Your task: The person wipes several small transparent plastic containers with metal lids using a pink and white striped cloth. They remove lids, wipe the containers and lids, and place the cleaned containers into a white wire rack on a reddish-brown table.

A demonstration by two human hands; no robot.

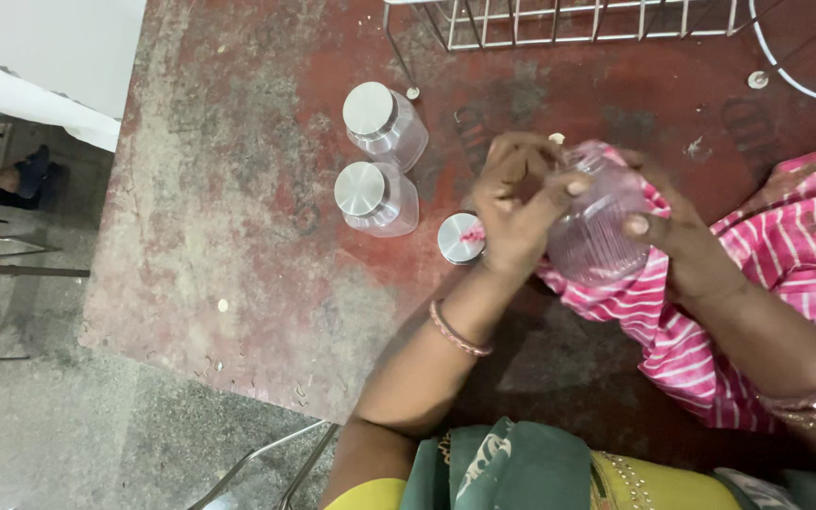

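While two capped clear jars (pixel 382 161) and a loose round metal lid (pixel 460 238) stand left on the worn red bench (pixel 238 189), the left hand (pixel 517 203) presses pink striped cloth (pixel 672 331) into a ribbed clear jar (pixel 597 227) gripped by the right hand (pixel 682 236); wiping appears underway, and the lid looks due next.

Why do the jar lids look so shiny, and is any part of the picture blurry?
Head view: soft light glints off the two capped jars' metal lids; the person's arms cast a dim shadow on the red floor; the left hand and the clear jar look slightly smeared, while the wire rack stays sharp.
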